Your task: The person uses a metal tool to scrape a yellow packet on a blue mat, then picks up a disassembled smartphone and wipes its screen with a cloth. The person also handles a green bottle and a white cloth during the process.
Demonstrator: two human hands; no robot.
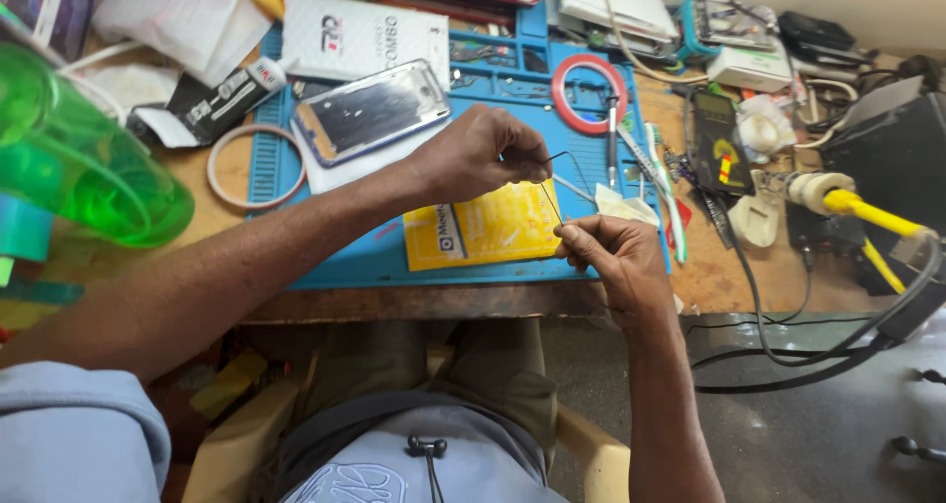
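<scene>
Though perhaps wire [548, 200], between both hands [552, 202].

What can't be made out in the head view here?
- Thin dark wire between left hand and right hand: too thin to identify; its ends are hidden by the fingers.
- Green plastic bottle: cut off by the left edge.
- Phone on the blue mat: glare hides its surface.
- Small parts by the red ring: too small to tell.
</scene>
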